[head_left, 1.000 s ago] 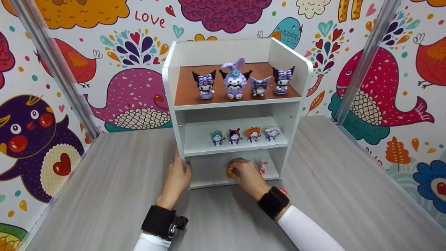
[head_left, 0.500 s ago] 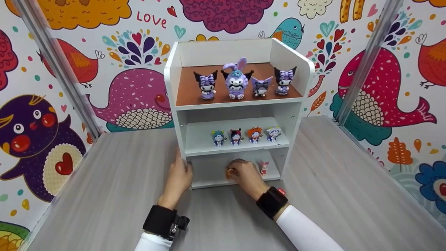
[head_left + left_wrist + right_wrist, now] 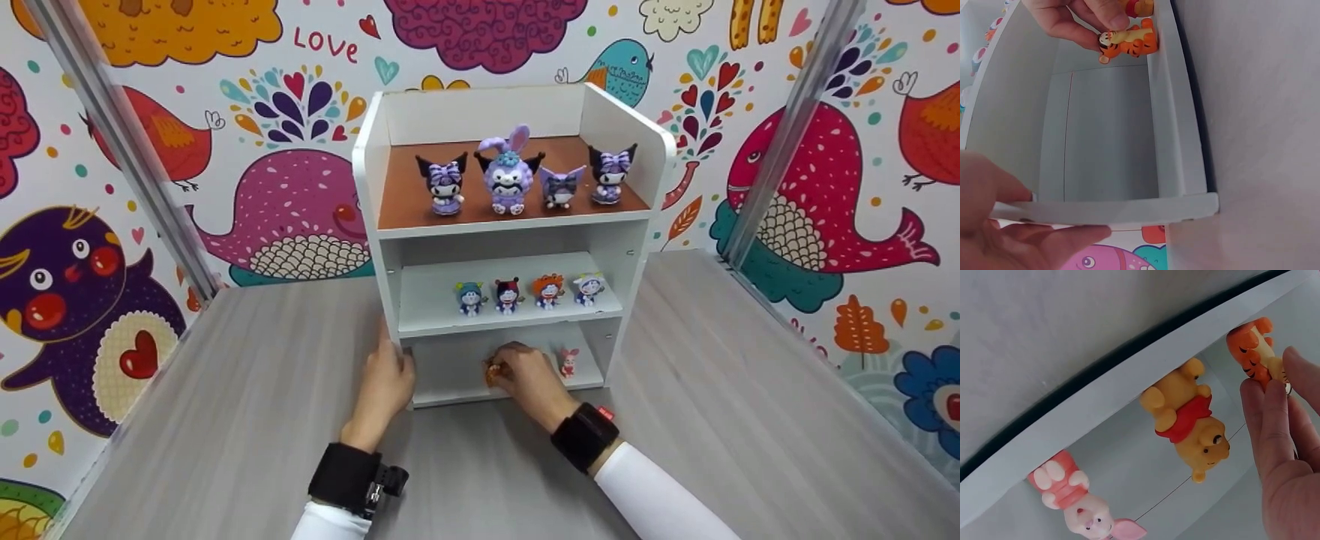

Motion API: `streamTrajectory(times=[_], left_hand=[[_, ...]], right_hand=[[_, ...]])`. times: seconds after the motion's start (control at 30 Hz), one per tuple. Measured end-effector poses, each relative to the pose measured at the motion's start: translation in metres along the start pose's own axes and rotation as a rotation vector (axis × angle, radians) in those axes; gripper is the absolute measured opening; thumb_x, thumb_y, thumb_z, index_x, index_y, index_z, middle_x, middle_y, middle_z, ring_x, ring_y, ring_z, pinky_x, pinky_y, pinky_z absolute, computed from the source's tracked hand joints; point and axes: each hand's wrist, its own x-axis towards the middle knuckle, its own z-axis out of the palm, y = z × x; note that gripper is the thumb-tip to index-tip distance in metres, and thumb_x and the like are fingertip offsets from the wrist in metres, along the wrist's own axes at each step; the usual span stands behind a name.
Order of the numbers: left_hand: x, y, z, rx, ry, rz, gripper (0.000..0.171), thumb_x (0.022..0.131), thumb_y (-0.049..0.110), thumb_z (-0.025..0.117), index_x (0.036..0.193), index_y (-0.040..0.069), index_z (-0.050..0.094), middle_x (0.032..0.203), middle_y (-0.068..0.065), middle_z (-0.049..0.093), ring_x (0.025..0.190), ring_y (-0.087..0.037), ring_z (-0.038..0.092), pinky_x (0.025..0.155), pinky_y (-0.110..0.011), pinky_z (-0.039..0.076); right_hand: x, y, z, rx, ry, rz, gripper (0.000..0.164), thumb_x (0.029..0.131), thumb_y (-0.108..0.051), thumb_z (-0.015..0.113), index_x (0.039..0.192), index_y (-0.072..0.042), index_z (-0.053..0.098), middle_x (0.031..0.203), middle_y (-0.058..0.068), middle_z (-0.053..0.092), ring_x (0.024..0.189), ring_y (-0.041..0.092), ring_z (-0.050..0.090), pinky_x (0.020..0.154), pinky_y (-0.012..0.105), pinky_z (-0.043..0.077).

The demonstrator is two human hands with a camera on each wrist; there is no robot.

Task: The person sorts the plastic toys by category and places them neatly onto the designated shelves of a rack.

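Note:
On the bottom shelf, my right hand (image 3: pixel 531 375) pinches an orange striped tiger figurine (image 3: pixel 1251 354) by its head between thumb and fingers. The figurine stands upright near the front edge of that shelf, its feet right at the board. My left hand (image 3: pixel 384 384) grips the left side panel (image 3: pixel 1123 211) of the white shelf unit, thumb inside and fingers outside. Beside the tiger is a yellow bear figurine (image 3: pixel 1185 413) in a red shirt, hidden behind my right hand in the head view. Farther right stands a pink piglet figurine (image 3: pixel 568 362).
Several small costumed figurines (image 3: pixel 547 291) stand in a row on the middle shelf. Several purple and black figurines (image 3: pixel 508 180) line the brown top board. Grey wood-look tabletop (image 3: pixel 247 420) surrounds the unit, with patterned wall panels (image 3: pixel 300 172) behind.
Held in my right hand, the tiger figurine has shifted very slightly left along the bottom shelf. My left hand keeps its grip on the side panel.

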Motion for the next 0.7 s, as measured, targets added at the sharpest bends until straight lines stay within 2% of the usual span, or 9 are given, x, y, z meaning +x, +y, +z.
streamTrajectory(times=[0.23, 0.43, 0.7], left_hand=[[0.0002, 0.0014, 0.0001, -0.002, -0.011, 0.0, 0.07, 0.094, -0.008, 0.048, 0.156, -0.006, 0.016, 0.126, -0.043, 0.057, 0.095, -0.046, 0.07, 0.076, -0.053, 0.056], [-0.0001, 0.0006, 0.0, 0.007, -0.01, -0.009, 0.07, 0.093, -0.008, 0.049, 0.155, -0.007, 0.016, 0.113, -0.042, 0.063, 0.083, -0.041, 0.072, 0.068, -0.048, 0.055], [0.0009, 0.0015, -0.0009, 0.005, -0.013, -0.033, 0.07, 0.094, -0.005, 0.049, 0.156, -0.006, 0.016, 0.097, -0.036, 0.069, 0.069, -0.031, 0.069, 0.059, -0.042, 0.052]], right_hand=[[-0.0018, -0.001, -0.0006, -0.036, -0.015, 0.033, 0.015, 0.081, -0.009, 0.081, 0.087, -0.004, 0.068, 0.087, 0.006, 0.07, 0.077, 0.018, 0.067, 0.066, 0.029, 0.054], [-0.0023, -0.0018, -0.0009, -0.057, -0.028, 0.031, 0.018, 0.08, -0.009, 0.082, 0.089, -0.003, 0.068, 0.089, 0.007, 0.07, 0.079, 0.019, 0.068, 0.068, 0.03, 0.055], [-0.002, -0.0033, -0.0033, -0.102, -0.054, 0.024, 0.023, 0.081, -0.008, 0.082, 0.099, -0.002, 0.07, 0.096, 0.01, 0.071, 0.082, 0.021, 0.068, 0.07, 0.034, 0.056]])
